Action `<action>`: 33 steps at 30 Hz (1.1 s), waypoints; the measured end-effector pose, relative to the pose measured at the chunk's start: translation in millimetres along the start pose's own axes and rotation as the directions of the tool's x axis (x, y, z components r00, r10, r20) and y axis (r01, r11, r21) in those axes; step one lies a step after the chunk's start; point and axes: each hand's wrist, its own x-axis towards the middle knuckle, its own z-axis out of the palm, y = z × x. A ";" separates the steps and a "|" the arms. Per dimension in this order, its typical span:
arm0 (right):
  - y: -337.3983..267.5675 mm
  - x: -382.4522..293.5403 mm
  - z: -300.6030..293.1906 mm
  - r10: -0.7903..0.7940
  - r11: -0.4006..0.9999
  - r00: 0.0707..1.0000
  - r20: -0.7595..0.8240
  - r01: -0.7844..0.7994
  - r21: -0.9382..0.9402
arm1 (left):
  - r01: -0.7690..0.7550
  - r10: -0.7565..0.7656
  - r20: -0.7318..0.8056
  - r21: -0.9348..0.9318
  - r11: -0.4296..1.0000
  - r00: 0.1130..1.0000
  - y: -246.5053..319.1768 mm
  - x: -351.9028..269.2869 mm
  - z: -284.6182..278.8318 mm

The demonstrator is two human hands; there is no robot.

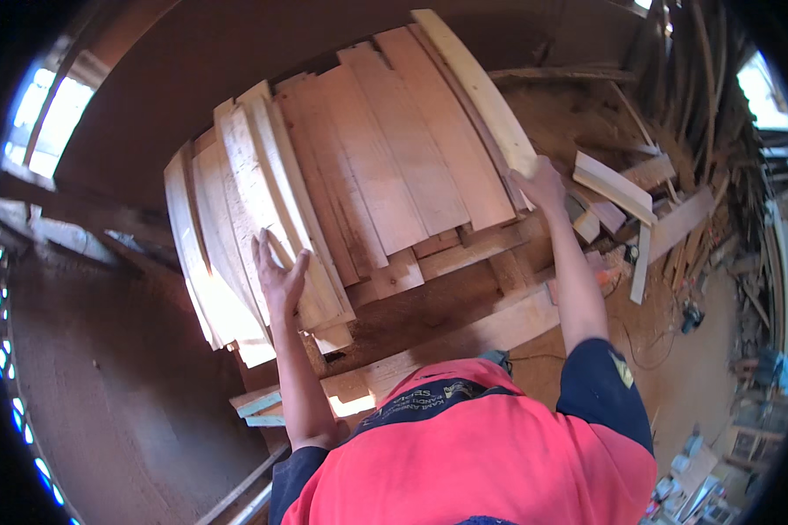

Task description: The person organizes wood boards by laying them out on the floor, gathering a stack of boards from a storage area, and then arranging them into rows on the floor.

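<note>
Reddish wooden boards (381, 151) lie side by side in a stack in front of me, their ends uneven. My right hand (542, 187) grips the near end of a pale wooden plank (476, 92) along the stack's right side. On the left part of the stack, my left hand (281, 279) rests palm down with thumb and fingers spread. Beneath it are pale rough planks (246, 154), lit brightly towards their near ends. Crosswise wooden supports (473, 252) show under the stack's near edge.
Wood offcuts (614, 187) lie piled right of the stack. A long timber (446, 344) runs between the stack and my body. A dark power tool (693, 317) sits on the floor at right, near a cable. Poles (702, 92) lean at far right; a wall (105, 367) stands left.
</note>
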 end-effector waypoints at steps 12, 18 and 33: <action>-158.2 -147.9 -61.0 -0.080 0.273 0.987 0.138 -0.111 0.955 | 0.252 -0.201 0.153 -0.539 0.804 0.968 -30.3 20.6 0.6; -264.5 -213.1 -64.1 -0.230 0.288 0.963 0.141 -0.071 0.955 | 0.306 -0.185 0.245 -0.702 0.643 0.952 -33.7 27.7 -3.9; -326.4 -244.0 -44.9 -0.511 0.634 0.841 0.178 0.229 0.738 | 0.078 0.041 0.209 -0.531 0.844 0.977 -46.4 46.5 -12.9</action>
